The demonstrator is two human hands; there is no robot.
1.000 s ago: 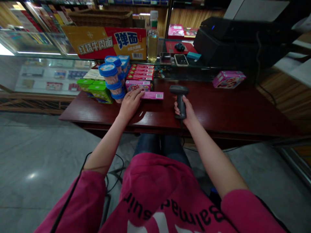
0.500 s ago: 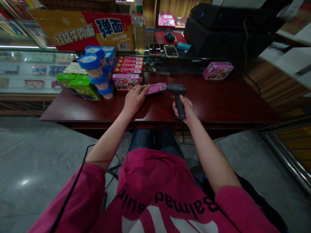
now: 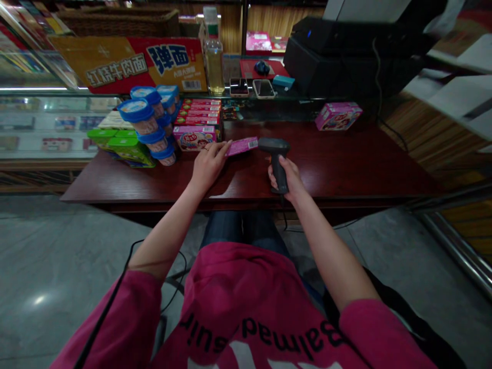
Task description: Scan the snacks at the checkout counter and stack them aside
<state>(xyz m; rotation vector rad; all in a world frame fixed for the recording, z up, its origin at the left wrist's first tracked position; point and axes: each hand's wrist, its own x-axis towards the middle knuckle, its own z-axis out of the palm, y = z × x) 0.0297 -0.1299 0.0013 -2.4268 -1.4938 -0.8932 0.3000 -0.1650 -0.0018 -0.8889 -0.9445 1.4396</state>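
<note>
My left hand [image 3: 209,163] is closed on the left end of a small pink box [image 3: 242,146], held just above or on the desk; I cannot tell which. The box's barcode end points right, toward the nose of a dark barcode scanner [image 3: 277,159]. Around the scanner's handle my right hand [image 3: 290,178] is wrapped, keeping it upright. Just behind my left hand stands another pink box [image 3: 194,138], in front of a row of red boxes [image 3: 200,111]. Blue-lidded tubs [image 3: 146,123] are stacked to their left.
Green packs [image 3: 125,146] lie at the left of the brown desk [image 3: 346,164]. One more pink box [image 3: 338,116] sits at the back right. Two phones [image 3: 264,88], a bottle [image 3: 214,56] and a printed carton [image 3: 130,64] stand on the glass shelf. The scanner's cord hangs over the front edge.
The whole view has shifted slightly, with the desk lower in the picture. Both hands keep their holds, and the box and scanner stay almost in the same place relative to each other.
</note>
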